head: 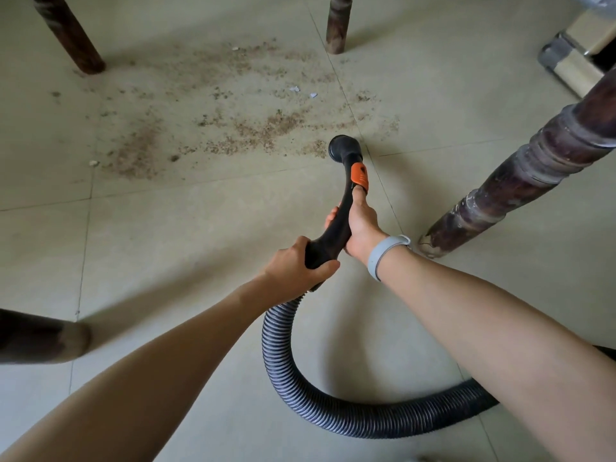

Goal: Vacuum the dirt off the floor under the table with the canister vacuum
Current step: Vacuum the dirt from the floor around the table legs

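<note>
the left hand (296,265) is wrapping its fingers around the lower end of the black handle (336,225), just above where the ribbed hose (300,391) is joining it. the right hand (361,225) is gripping the handle further up, fingers curled round it, with the thumb (359,195) lying along the top and touching the orange switch (360,176); a grey band (383,256) is sitting on that wrist. the handle is curving up and away to the round black nozzle (345,148), which is pointing down close to the floor (166,255) at the near right edge of the dirt (216,108); whether it is touching the tiles cannot be told. the brown, grainy dirt is spreading across the pale tiles between the dark wooden desk legs, with a few small white scraps (303,91) lying in it. one turned leg (520,171) is standing just right of the hands, two more at the far side, and another at the left edge. the hose is looping on the floor under the right forearm and running off to the right.
</note>
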Tool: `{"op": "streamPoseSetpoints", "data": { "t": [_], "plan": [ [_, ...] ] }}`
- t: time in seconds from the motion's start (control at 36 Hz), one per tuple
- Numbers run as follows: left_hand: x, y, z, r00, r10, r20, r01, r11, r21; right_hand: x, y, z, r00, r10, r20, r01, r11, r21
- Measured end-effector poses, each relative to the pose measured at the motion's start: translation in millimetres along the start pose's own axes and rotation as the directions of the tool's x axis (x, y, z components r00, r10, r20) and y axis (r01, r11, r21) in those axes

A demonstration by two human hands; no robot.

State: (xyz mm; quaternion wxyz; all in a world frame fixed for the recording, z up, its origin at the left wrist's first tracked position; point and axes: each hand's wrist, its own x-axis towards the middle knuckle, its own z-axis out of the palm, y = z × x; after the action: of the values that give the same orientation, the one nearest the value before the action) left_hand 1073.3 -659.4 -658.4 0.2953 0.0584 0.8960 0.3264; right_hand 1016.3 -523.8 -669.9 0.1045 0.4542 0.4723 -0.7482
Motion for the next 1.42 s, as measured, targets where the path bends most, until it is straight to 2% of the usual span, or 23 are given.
{"op": "streamPoseSetpoints", "data": {
  "t": [0.25, 0.44, 0.72, 0.89, 1.14, 1.31, 1.42],
  "plan": [
    [6, 4, 0, 0.998, -0.038, -0.040, 0.037, 0.999, -0.018, 1, -9, 5, 1.000, -0.001, 0.025, 0.002, 0.999, -0.033],
    [-15, -6, 13, 1.000, -0.016, 0.006, 0.017, 0.997, -0.077, -1, 11, -9, 0.997, 0.059, 0.057, -0.058, 0.998, -0.024],
    [0, -2, 1, 0.998, -0.038, -0.059, 0.031, 0.993, -0.113, 0, -3, 12, 0.999, 0.003, 0.047, 0.000, 0.998, -0.056],
    [8, 0, -7, 0.996, -0.065, -0.055, 0.057, 0.989, -0.138, 2, -11, 21, 0.998, 0.016, 0.066, -0.013, 0.999, -0.046],
    [-33, -31, 7, 0.996, -0.073, -0.048, 0.064, 0.984, -0.165, -13, 29, 20, 0.992, 0.074, 0.099, -0.061, 0.990, -0.124],
    [-19, -31, -11, 0.987, -0.106, -0.120, 0.079, 0.974, -0.213, -15, 18, 49, 0.997, -0.020, 0.080, 0.034, 0.984, -0.177],
    [-19, -31, -21, 0.983, -0.127, -0.134, 0.091, 0.964, -0.250, -16, 15, 60, 0.995, -0.024, 0.092, 0.041, 0.981, -0.190]
  ]
}}
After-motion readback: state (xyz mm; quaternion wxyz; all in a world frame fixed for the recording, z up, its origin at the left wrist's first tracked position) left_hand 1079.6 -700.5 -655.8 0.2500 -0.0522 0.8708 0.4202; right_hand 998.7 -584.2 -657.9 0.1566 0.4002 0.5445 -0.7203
